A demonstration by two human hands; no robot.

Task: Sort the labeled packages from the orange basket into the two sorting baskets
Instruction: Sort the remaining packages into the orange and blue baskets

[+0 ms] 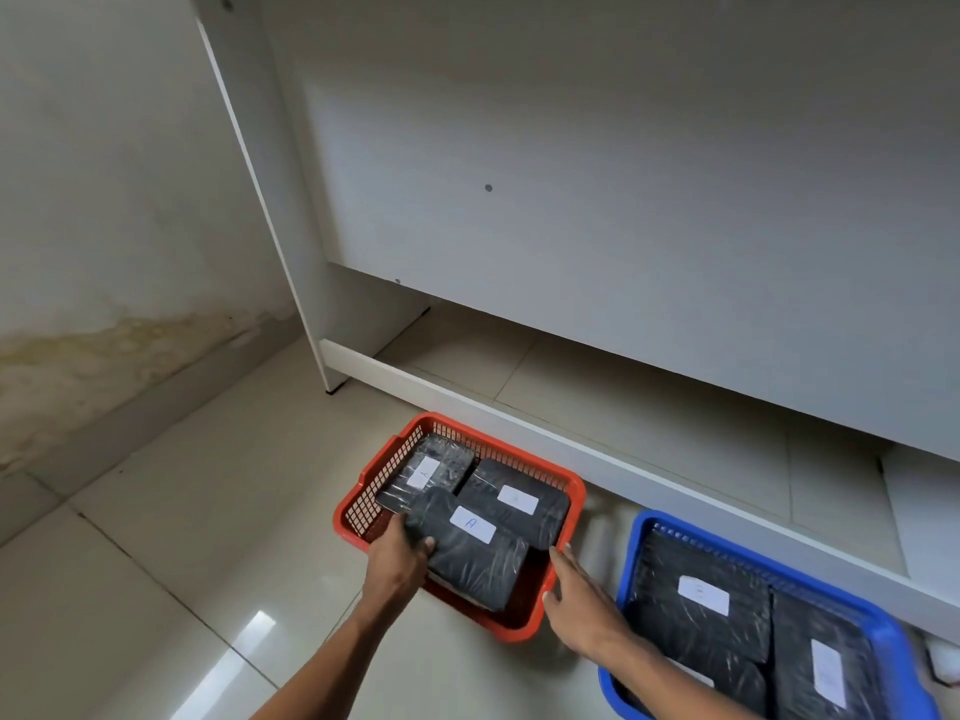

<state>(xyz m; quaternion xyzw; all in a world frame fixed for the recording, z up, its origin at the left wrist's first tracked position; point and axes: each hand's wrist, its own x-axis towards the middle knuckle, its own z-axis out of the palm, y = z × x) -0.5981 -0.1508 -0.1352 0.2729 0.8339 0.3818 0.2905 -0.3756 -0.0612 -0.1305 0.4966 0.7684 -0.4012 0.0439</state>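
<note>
An orange basket [519,623] sits on the tiled floor with three black wrapped packages in it, each with a white label. The nearest package [475,561] carries a label marked "A" and rests tilted on the basket's near edge. My left hand [400,556] grips its left end. Behind it lie one package [428,478] at the back left and another [511,504] at the back right. My right hand [576,600] hovers open just right of the orange basket, holding nothing. A blue basket [631,563] to the right holds several black labeled packages [701,602].
A white cabinet [623,200] stands right behind the baskets, its bottom rail [675,491] running close to their far edges. A stained wall [104,252] is on the left. Glossy floor tiles [182,563] spread out to the left of the orange basket.
</note>
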